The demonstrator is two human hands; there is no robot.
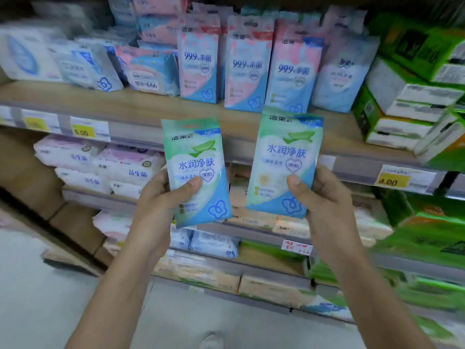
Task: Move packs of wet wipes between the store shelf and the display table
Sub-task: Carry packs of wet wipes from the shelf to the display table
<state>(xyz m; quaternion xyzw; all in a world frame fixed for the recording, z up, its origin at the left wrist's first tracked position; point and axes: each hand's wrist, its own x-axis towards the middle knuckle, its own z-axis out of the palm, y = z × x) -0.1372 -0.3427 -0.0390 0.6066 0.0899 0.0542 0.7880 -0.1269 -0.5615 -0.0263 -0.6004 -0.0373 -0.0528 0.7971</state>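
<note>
I see my left hand (161, 197) gripping one green wipes pack (197, 172), thumb on its front, fingers behind. My right hand (324, 200) grips a second green pack (284, 159) likewise. Both packs upright, side by side, apart, before the shelf (141, 102).

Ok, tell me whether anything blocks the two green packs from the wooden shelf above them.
Nothing visible does. The left hand and right hand each hold a green pack in open air before the shelf board; its front strip is bare, pink-and-blue packs standing behind.
</note>
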